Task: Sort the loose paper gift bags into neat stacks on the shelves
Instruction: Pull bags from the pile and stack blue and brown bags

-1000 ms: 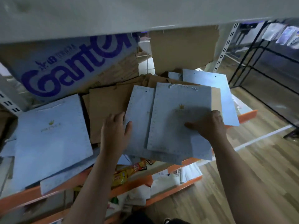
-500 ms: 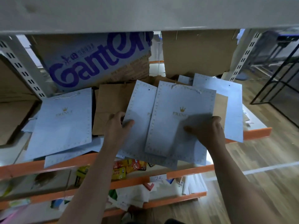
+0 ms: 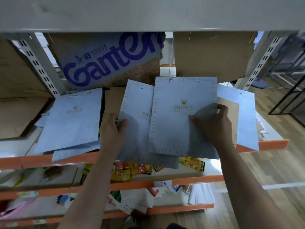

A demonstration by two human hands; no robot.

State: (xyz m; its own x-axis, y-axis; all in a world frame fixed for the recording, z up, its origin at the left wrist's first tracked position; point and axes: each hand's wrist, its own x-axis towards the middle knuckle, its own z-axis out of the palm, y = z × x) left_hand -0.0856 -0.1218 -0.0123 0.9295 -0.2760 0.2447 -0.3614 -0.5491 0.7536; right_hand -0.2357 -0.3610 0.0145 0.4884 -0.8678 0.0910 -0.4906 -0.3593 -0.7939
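Brown bags (image 3: 113,100) mostly beneath blue bags (image 3: 178,129)

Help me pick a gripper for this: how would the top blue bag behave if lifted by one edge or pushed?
Probably light and fairly stiff: the top bag lies flat, uncurled, though the right hand holds only one side. Likely slippery: it rests on a smooth second bag, so a push may slide it. Its thin edges could crease.
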